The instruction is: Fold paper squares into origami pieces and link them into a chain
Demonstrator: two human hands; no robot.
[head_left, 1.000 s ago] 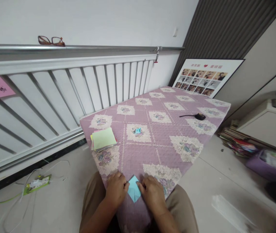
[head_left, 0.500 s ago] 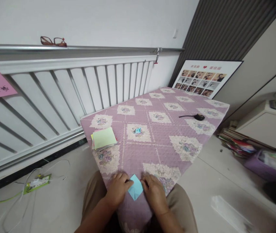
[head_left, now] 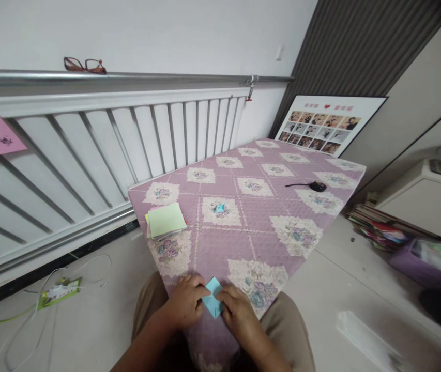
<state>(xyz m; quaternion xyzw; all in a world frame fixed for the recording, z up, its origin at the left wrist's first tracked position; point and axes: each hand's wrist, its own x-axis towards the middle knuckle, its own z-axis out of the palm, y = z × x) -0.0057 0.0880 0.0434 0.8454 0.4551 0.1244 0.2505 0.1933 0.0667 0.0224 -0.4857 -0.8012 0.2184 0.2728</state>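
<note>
Pressing together on the light blue paper, the left hand and right hand pinch it at the near edge of the surface. Compared with a second ago, the hands are closer and the paper looks smaller, so another fold seems made.

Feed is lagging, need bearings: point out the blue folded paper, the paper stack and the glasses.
blue folded paper (head_left: 212, 302), head view, its visible middle.
paper stack (head_left: 166, 220), head view, top green sheet.
glasses (head_left: 84, 65), head view, the bridge.
</note>
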